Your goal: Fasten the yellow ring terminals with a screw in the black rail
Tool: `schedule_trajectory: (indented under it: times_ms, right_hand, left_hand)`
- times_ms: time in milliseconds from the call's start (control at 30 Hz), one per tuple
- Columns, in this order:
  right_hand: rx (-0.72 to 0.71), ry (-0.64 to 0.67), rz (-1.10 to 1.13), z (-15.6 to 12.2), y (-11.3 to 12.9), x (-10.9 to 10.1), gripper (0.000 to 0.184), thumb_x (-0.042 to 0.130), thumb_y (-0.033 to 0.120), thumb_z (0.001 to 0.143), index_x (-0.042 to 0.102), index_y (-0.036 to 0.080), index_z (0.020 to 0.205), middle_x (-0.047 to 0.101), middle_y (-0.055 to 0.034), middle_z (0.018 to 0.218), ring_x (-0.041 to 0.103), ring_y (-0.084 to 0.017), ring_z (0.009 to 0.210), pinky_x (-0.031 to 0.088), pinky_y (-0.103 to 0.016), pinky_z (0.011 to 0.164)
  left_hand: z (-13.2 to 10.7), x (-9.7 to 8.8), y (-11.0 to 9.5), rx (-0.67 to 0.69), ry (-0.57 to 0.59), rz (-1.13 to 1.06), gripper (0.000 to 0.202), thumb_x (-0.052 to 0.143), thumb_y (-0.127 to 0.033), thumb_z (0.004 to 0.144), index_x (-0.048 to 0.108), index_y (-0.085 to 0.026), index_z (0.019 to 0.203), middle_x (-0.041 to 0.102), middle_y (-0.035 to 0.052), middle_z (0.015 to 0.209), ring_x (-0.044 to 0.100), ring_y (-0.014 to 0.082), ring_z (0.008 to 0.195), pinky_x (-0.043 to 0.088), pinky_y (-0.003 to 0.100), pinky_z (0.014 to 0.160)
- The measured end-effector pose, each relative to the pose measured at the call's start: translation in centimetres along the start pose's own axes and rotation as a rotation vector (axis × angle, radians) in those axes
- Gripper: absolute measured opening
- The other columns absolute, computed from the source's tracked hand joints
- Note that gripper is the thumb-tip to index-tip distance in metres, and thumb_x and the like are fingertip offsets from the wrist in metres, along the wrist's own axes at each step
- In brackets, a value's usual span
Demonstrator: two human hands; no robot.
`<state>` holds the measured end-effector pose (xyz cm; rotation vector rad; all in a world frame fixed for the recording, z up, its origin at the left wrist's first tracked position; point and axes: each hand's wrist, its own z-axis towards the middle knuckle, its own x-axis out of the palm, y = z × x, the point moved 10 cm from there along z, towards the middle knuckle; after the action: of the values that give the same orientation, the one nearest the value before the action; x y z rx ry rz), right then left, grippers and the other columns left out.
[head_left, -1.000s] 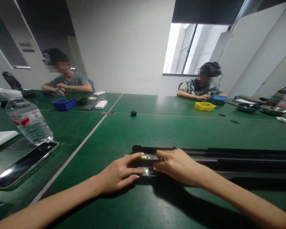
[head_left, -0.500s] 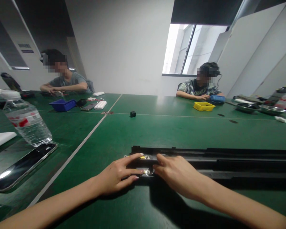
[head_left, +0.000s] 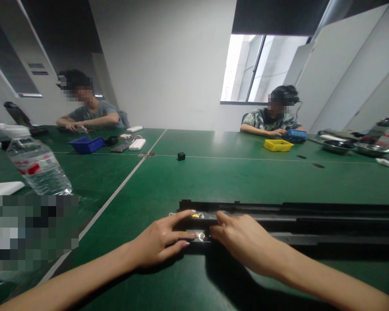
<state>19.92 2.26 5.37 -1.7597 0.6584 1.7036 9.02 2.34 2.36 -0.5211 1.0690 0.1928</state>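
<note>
A long black slotted rail assembly (head_left: 311, 238) lies across the table and runs out of view at the right. Near its left end sit shiny metal fittings (head_left: 201, 236) with gold-coloured parts. My left hand (head_left: 160, 236) rests there with fingers stretched and spread, the index and middle fingertips on the pieces beside the fittings. To the right of the fittings is my right hand (head_left: 243, 237), its fingers bent and drawn together over the rail. Whatever lies between those fingertips is hidden.
At the left stand a water bottle (head_left: 40, 162) and a blurred-out patch. A small black cube (head_left: 181, 156) sits beyond the rails. Farther off are a blue tray (head_left: 87, 145), a yellow tray (head_left: 278, 145) and metal bowls (head_left: 337, 147). Two people sit across the green table (head_left: 142, 194).
My right hand has shifted very slightly to the right, away from the metal fittings. My left hand stays in place on the rail end, fingers spread as before.
</note>
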Motion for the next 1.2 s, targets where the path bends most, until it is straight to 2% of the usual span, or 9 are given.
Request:
schedule_trajectory:
  times_ms: [133, 333, 600, 767, 933, 1200]
  right_hand:
    - [0.009, 0.011, 0.004, 0.1, -0.3, 0.0, 0.018, 0.053, 0.011, 0.090, 0.068, 0.019, 0.084, 0.062, -0.0048, 0.083, 0.049, -0.011, 0.052, 0.014, -0.027, 0.048]
    - [-0.019, -0.020, -0.015, 0.4, -1.4, -0.4, 0.024, 0.052, 0.024, 0.095, 0.068, 0.021, 0.077, 0.060, -0.0025, 0.075, 0.042, -0.010, 0.050, 0.011, -0.028, 0.050]
    - [-0.119, -0.071, -0.099, 0.9, -1.1, -0.9, 0.014, 0.056, 0.025, 0.095, 0.070, 0.027, 0.093, 0.058, -0.0032, 0.078, 0.047, -0.016, 0.064, 0.018, -0.028, 0.058]
    - [-0.184, -0.103, -0.121, 0.8, -0.7, -0.9, 0.016, 0.055, 0.021, 0.095, 0.070, 0.028, 0.098, 0.056, -0.0030, 0.081, 0.046, -0.017, 0.072, 0.025, -0.030, 0.066]
    - [-0.220, -0.131, -0.121, 0.9, -0.6, -0.7, 0.020, 0.053, 0.021, 0.097, 0.067, 0.028, 0.108, 0.056, -0.0032, 0.084, 0.045, -0.018, 0.074, 0.025, -0.032, 0.069]
    - [-0.257, -0.117, -0.086, 1.0, -0.8, -0.8, 0.018, 0.050, 0.021, 0.098, 0.067, 0.027, 0.102, 0.055, -0.0027, 0.083, 0.043, -0.017, 0.072, 0.025, -0.032, 0.072]
  left_hand:
    - [0.0, 0.0, 0.0, 0.003, -0.002, 0.006, 0.032, 0.043, -0.028, 0.102, 0.062, -0.027, 0.128, 0.033, 0.0081, 0.153, 0.046, 0.0301, 0.131, 0.043, 0.047, 0.106]
    - [0.1, -0.4, -0.4, 0.011, -0.001, 0.017, 0.032, 0.043, -0.028, 0.102, 0.063, -0.025, 0.127, 0.037, 0.0106, 0.151, 0.047, 0.0304, 0.130, 0.044, 0.046, 0.105]
    - [0.3, -0.1, -0.3, 0.008, 0.016, -0.003, 0.032, 0.042, -0.029, 0.102, 0.064, -0.024, 0.126, 0.034, 0.0106, 0.152, 0.045, 0.0297, 0.132, 0.043, 0.046, 0.105]
    - [0.3, -0.4, -0.4, 0.015, -0.003, -0.005, 0.032, 0.043, -0.028, 0.102, 0.064, -0.024, 0.126, 0.035, 0.0101, 0.152, 0.046, 0.0300, 0.131, 0.043, 0.045, 0.105]
    - [0.1, -0.2, -0.2, 0.010, 0.009, 0.001, 0.032, 0.044, -0.027, 0.102, 0.063, -0.024, 0.127, 0.034, 0.0097, 0.153, 0.046, 0.0303, 0.132, 0.043, 0.046, 0.106]
    - [0.1, -0.1, -0.1, 0.014, 0.000, -0.014, 0.032, 0.043, -0.029, 0.102, 0.064, -0.024, 0.126, 0.034, 0.0096, 0.153, 0.045, 0.0298, 0.132, 0.042, 0.044, 0.106]
